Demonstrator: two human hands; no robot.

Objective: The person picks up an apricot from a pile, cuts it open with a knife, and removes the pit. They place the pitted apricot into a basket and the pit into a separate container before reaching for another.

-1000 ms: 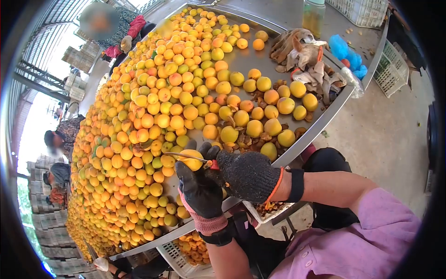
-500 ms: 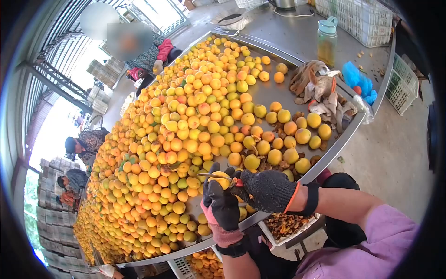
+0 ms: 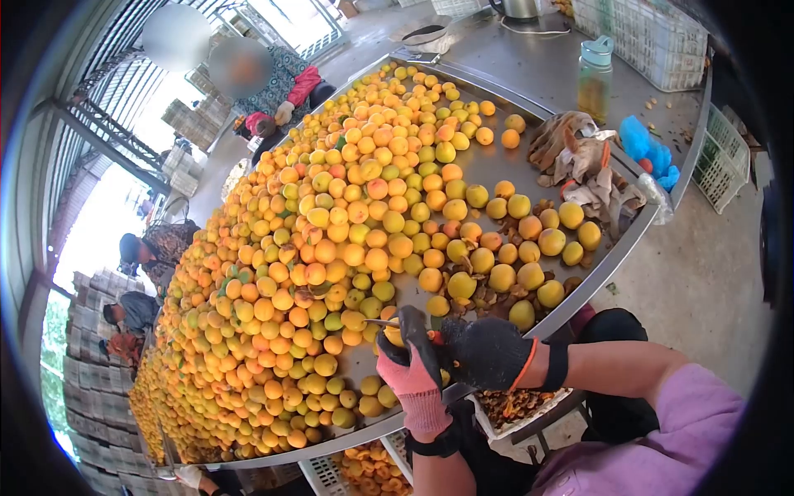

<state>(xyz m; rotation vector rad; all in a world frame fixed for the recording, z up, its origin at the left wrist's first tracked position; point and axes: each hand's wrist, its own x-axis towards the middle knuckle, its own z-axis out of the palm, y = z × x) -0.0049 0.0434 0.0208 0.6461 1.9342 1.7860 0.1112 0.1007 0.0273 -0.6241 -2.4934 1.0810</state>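
My left hand (image 3: 409,364), in a pink glove with dark fingers, is wrapped round a yellow-orange fruit (image 3: 394,335), mostly hidden by the fingers. Right beside it, my right hand (image 3: 484,351), in a black glove with an orange cuff edge, grips a knife whose blade (image 3: 380,321) points left over the fruit. Both hands are above the near edge of a metal table (image 3: 595,281) that bears a large heap of similar fruits (image 3: 331,223).
Crumpled cloths (image 3: 579,157), a blue bag (image 3: 645,149) and a bottle (image 3: 595,78) lie or stand at the right. Crates of cut fruit (image 3: 368,471) and scraps (image 3: 517,409) are below the edge. Co-workers (image 3: 277,87) stand across the table and at the left.
My left hand has turned, so its pink back shows more and its fingers cover more of the fruit. The view has shifted slightly. The co-worker across the table has moved.
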